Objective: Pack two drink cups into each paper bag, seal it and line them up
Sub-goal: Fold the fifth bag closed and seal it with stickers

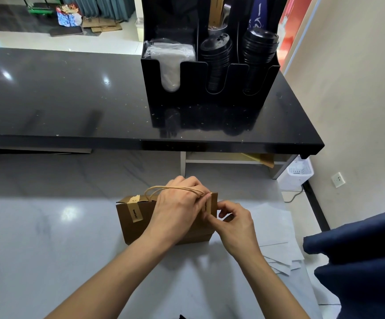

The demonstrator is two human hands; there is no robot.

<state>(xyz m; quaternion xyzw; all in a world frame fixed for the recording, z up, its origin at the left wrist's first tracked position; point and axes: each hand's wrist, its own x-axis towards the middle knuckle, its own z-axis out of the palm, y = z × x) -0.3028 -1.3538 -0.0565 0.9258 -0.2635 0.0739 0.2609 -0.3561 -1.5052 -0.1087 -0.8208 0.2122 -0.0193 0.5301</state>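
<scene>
Your left hand (177, 208) lies over the top of the brown paper bag with twisted paper handles (138, 226), just below the middle of the frame, back of the hand facing you, fingers curled down over the folded top edge and holding it. The tan handle loop (163, 188) arches across your knuckles. Your left forearm runs in from the bottom edge, slightly left of centre.

Your right hand (235, 222) sits just right of the bag, thumb and forefinger brought together in a pinch at the bag's right upper corner, where a kraft sticker strip with dark print (207, 207) runs down over the fold. Whether you are pinching the strip itself or the bag's edge cannot be made out, since your left fingers cover the spot. Your two hands touch or nearly touch there.

A second printed kraft strip (136, 214) is stuck over the fold near the bag's left end. The bag stands upright on the pale grey marbled counter (48, 249).

The bag's contents are hidden by the folded top, and your left hand hides most of its front. Pale paper sheets (278, 226) lie on the counter right of your right hand. At the lower right, dark blue fabric (359, 261) is cut off by the frame edge. On the black glossy shelf (71, 100) above, a black organiser (209, 88) holds stacked black lids (259, 44).
</scene>
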